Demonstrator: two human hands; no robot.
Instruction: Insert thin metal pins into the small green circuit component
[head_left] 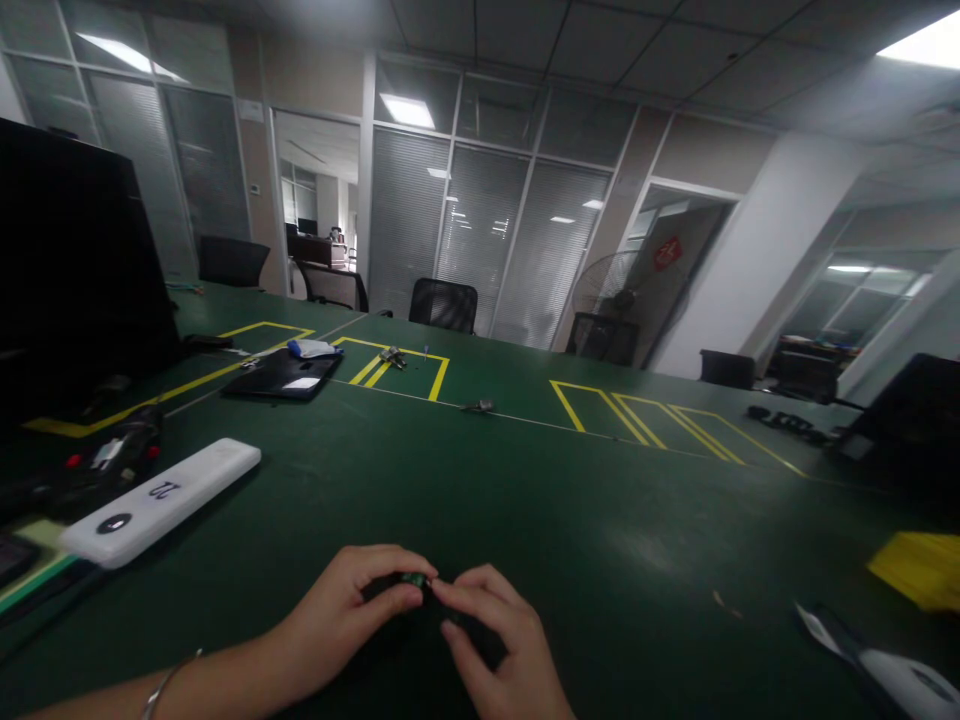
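Note:
My left hand (367, 600) pinches a small green piece (412, 578), which looks like a little circuit board, between thumb and fingers. Close against its right end is my right hand (495, 625), fingers curled and fingertips meeting those of the left. Something tiny may sit at the right fingertips, but it is too small to make out. Both hands are low over the green table (585, 540), near its front edge. A thin bracelet (161, 690) circles the left wrist.
At left lie a white bar marked 22 (169, 500), a dark tool (120, 450) and a black monitor (75, 280). Farther back are a black tray (281, 377) and small metal parts (392, 356). A yellow object (919, 570) and a white-and-black tool (892, 670) are at right.

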